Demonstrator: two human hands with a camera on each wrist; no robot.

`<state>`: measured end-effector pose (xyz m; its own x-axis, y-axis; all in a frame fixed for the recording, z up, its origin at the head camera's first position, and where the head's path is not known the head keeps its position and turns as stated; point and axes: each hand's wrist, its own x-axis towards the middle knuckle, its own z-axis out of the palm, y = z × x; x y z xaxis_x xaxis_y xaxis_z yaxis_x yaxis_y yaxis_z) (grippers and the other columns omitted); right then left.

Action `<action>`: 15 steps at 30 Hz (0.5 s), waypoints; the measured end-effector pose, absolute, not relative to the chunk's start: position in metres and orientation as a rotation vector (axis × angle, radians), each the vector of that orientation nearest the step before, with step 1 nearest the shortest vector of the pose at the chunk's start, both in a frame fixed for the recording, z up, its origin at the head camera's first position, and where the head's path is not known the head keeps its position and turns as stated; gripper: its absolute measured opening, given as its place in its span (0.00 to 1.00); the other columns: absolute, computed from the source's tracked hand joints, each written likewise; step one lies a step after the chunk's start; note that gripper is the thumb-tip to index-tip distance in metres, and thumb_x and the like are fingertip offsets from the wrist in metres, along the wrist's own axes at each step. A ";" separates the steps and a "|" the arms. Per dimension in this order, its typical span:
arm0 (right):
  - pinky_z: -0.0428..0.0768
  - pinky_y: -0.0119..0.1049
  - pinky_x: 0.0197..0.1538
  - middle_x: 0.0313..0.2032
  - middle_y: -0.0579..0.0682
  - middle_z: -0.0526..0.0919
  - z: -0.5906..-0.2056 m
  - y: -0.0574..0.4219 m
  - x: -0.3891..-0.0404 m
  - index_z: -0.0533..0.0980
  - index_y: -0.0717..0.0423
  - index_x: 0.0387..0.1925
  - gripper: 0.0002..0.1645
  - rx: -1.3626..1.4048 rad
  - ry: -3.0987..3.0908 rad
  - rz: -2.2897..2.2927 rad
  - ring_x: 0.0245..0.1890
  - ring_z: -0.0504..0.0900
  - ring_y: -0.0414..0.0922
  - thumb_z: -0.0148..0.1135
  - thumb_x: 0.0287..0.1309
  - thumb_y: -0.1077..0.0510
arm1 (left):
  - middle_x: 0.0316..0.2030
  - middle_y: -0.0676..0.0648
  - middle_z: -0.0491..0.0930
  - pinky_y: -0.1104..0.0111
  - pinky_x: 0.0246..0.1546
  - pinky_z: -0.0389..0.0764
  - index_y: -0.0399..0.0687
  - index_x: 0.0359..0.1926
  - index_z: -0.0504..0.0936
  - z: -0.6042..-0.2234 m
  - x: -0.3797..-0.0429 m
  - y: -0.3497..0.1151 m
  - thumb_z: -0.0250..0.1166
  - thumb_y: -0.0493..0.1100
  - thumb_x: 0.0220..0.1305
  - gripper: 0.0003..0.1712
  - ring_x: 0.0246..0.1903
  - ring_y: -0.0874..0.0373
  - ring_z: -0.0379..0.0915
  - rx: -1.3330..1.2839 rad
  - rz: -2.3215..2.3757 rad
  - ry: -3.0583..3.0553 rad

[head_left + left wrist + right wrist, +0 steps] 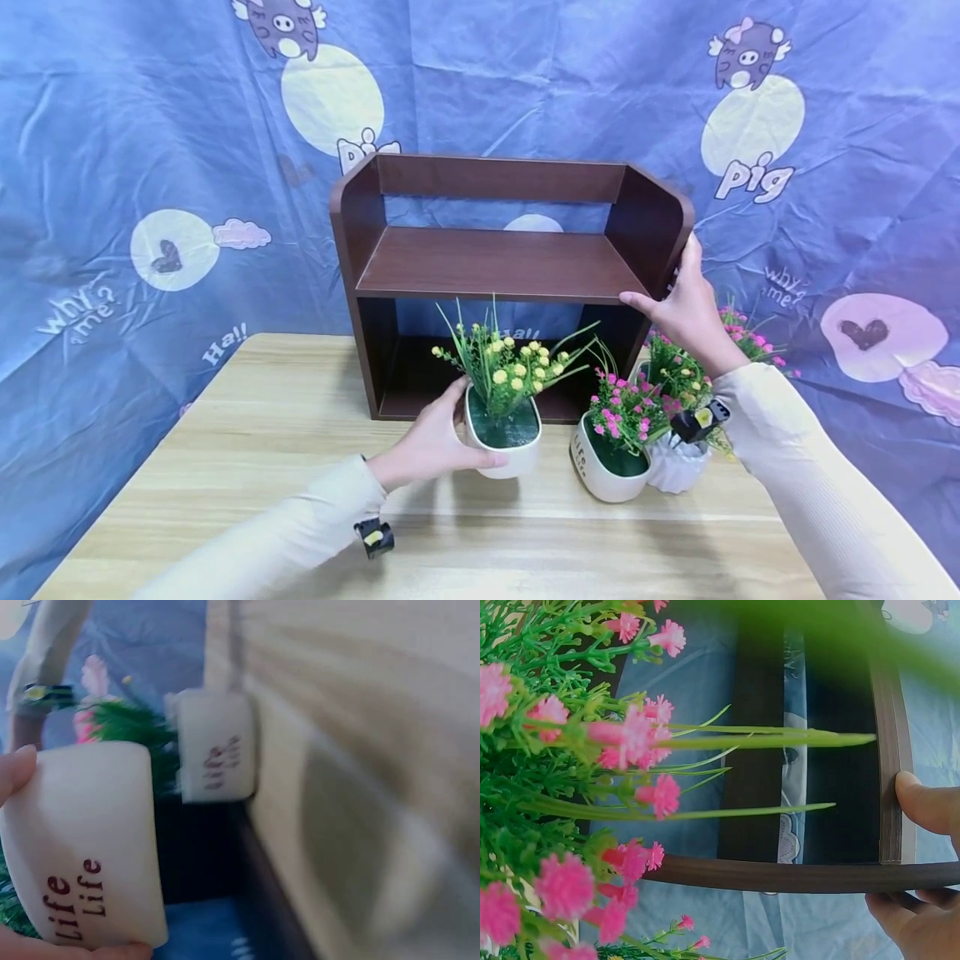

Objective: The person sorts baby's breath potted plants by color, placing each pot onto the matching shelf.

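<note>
My left hand [435,442] grips a white oval flowerpot [513,461] of artificial yellow flowers [517,371], thumb at the front and fingers round the far side. The pot hangs above the table before a dark brown two-tier shelf [487,260]. In the left wrist view, "Life Life" is printed on this held pot [94,832]. My right hand [686,312] holds the shelf's right side panel, its thumb at the front edge of the middle board. The right wrist view shows the thumb [926,802] on one side of the panel and fingers on the other.
Right of the shelf's front stands a white pot [600,479] with pink flowers. Beside it is a ridged white pot [678,465], with more pink and yellow flowers behind. A blue printed cloth [187,125] hangs behind the wooden table [247,425].
</note>
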<state>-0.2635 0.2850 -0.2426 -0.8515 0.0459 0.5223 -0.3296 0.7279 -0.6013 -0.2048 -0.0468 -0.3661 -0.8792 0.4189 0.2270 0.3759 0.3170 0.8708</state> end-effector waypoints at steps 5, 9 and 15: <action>0.63 0.59 0.62 0.65 0.69 0.61 -0.241 0.285 -0.264 0.36 0.47 0.74 0.66 0.210 -2.424 0.984 0.62 0.64 0.65 0.74 0.48 0.52 | 0.61 0.47 0.70 0.62 0.58 0.71 0.47 0.70 0.58 -0.340 -0.210 -0.061 0.83 0.45 0.34 0.61 0.58 0.54 0.71 0.831 1.692 2.473; 0.63 0.59 0.61 0.64 0.70 0.62 -0.241 0.285 -0.263 0.36 0.47 0.74 0.66 0.207 -2.427 0.993 0.62 0.64 0.66 0.74 0.49 0.52 | 0.62 0.49 0.68 0.61 0.60 0.69 0.49 0.68 0.59 -0.322 -0.213 -0.068 0.82 0.44 0.37 0.58 0.61 0.54 0.68 0.850 1.703 2.459; 0.63 0.60 0.61 0.64 0.70 0.62 -0.242 0.285 -0.263 0.35 0.46 0.74 0.67 0.203 -2.428 0.992 0.62 0.65 0.66 0.74 0.49 0.52 | 0.62 0.51 0.68 0.60 0.61 0.69 0.48 0.69 0.59 -0.298 -0.216 -0.076 0.81 0.44 0.39 0.57 0.62 0.57 0.66 0.899 1.674 2.484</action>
<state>-0.2629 0.2845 -0.2418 -0.8611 0.0513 0.5058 -0.3176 0.7226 -0.6139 -0.2159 -0.0758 -0.2977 -0.8347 0.4642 0.2963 0.4490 0.2621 0.8542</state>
